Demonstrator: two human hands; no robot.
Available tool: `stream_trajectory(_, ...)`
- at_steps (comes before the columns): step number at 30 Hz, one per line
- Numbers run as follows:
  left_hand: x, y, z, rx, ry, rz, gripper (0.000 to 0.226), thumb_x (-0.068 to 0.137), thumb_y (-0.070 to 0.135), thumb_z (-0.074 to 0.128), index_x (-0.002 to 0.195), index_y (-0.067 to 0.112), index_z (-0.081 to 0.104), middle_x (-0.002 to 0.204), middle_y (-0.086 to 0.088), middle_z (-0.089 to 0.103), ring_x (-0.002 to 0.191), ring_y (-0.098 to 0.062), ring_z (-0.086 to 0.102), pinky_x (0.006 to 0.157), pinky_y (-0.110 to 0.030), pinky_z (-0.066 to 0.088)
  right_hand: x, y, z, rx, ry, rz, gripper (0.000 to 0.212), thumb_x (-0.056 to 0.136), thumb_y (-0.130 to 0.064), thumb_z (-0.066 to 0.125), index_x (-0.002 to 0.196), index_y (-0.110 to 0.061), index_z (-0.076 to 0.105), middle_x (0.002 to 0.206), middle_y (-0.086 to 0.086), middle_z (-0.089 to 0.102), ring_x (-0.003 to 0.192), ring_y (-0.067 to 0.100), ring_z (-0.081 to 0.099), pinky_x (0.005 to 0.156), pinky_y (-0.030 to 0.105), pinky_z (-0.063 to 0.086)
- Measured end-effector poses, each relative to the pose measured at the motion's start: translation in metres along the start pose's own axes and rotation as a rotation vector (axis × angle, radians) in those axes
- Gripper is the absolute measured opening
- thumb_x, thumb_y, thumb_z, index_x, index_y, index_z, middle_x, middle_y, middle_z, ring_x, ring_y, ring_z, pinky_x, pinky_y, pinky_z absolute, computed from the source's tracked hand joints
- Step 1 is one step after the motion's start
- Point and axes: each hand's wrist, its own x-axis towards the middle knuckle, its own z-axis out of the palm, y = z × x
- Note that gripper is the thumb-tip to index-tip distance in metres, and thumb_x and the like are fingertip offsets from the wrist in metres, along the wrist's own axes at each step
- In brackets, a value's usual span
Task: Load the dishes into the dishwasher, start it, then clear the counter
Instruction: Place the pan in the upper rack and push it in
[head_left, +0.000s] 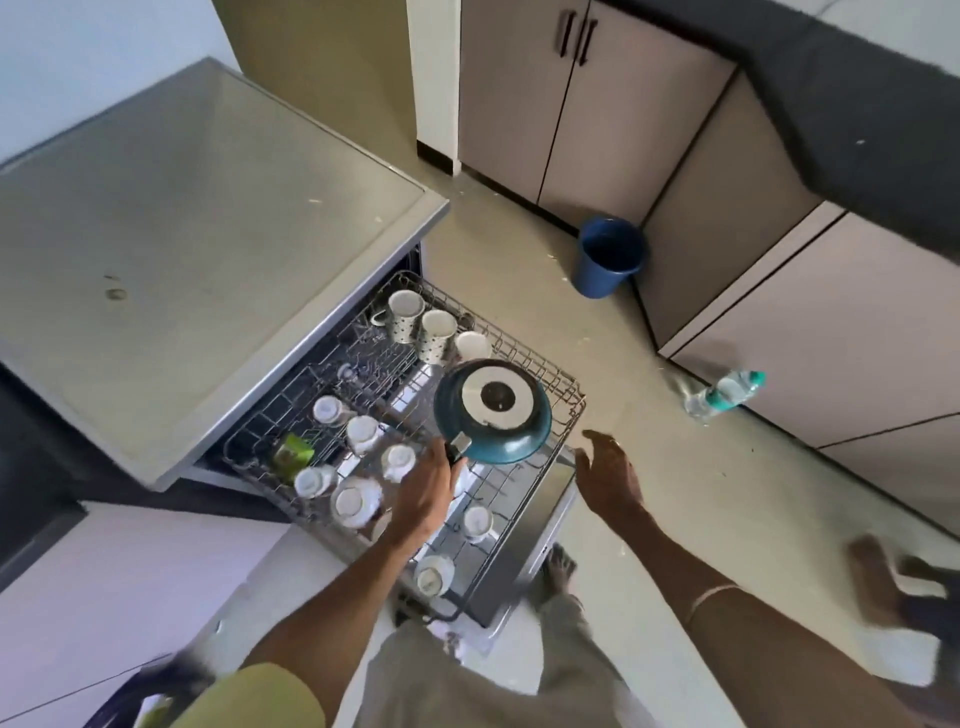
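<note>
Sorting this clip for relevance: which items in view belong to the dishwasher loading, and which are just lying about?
Job:
- teal pan, upside down, held by left hand
- pulled-out rack
- cups in it
- right hand, open

Lying about:
- blue bucket
- plastic bottle on the floor

Home kitchen, open dishwasher rack (563, 410), cabinets (587, 119), dark countertop (852, 104)
</note>
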Motion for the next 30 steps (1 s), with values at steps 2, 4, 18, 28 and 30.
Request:
stream_trajectory(2,0.011,0.001,0.027,0.077,0.01,0.029,0.045,0.102,0.048,0.032,0.117,0.009,0.048,0.085,-0.006,0.068,0.06,-0.02,0.064,0.044,-0.023,0.039,0.018,0.012,0.007,-0.023,-0.043,-0.004,0.039,0.095,-0.023,0.056,0.131,-0.008,0.056,0.131,0.014,0.059,0.115,0.034,0.06,0.096,0.042,0.049)
stream_trajectory(4,0.021,0.003,0.053,0.051,0.031,-0.013,0.047,0.101,0.05,0.03,0.118,0.011,0.048,0.083,-0.003,0.067,0.055,-0.013,0.056,0.043,-0.022,0.039,0.033,0.022,0.014,-0.026,-0.053,-0.027,0.038,0.095,-0.021,0.056,0.131,-0.009,0.056,0.13,0.015,0.06,0.114,0.035,0.06,0.095,0.043,0.048)
stream_trajectory(18,0.02,-0.015,0.126,-0.043,0.031,0.044,0.035,0.102,0.038,0.044,0.123,0.011,0.048,0.09,0.0,0.068,0.07,-0.004,0.062,0.057,-0.012,0.052,0.076,0.064,0.039,0.019,-0.138,-0.115,0.035,0.097,-0.019,0.052,0.131,-0.015,0.056,0.134,0.009,0.059,0.12,0.029,0.057,0.1,0.037,0.045)
stream_trajectory(28,0.03,-0.026,0.153,-0.086,0.067,0.04,0.036,0.098,0.035,0.051,0.123,0.009,0.052,0.103,-0.008,0.062,0.09,-0.013,0.055,0.071,-0.024,0.055,0.074,0.065,0.058,0.042,-0.17,-0.11,0.039,0.1,-0.023,0.048,0.137,-0.016,0.052,0.139,0.01,0.055,0.123,0.03,0.056,0.099,0.039,0.046)
stream_trajectory(30,0.03,-0.025,0.16,-0.08,0.092,0.042,0.034,0.097,0.034,0.055,0.121,0.01,0.054,0.101,-0.008,0.063,0.091,-0.016,0.052,0.076,-0.031,0.05,0.071,0.066,0.062,0.045,-0.171,-0.102,0.039,0.099,-0.021,0.049,0.138,-0.015,0.052,0.139,0.011,0.055,0.122,0.03,0.056,0.098,0.038,0.046)
